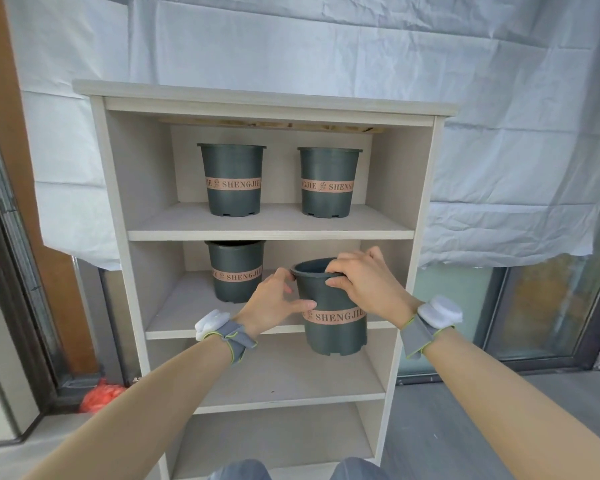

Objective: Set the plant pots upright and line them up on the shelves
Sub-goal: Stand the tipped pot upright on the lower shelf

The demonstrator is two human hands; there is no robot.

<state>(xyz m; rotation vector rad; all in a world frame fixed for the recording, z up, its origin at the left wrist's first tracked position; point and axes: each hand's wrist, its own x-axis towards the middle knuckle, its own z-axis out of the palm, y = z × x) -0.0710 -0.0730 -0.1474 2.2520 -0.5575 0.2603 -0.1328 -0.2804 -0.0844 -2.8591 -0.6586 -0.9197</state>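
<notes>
Three pots already stand upright on the shelves: two on the top shelf (271,233) at upper centre, pot one (232,180) left and pot two (328,183) right, well apart, and a third (236,271) at the left of the middle shelf (187,306). A fourth pot (335,313) is held upright in the air at centre frame, in front of that shelf's right half. The left hand (274,303) pinches its rim and wall with thumb and curled fingers; the right hand (361,282) hooks fingers over the rim. By my reading, only this placing is left. Room beside the third pot is open; the shelf's front edge and the right side panel (420,237) are close.
</notes>
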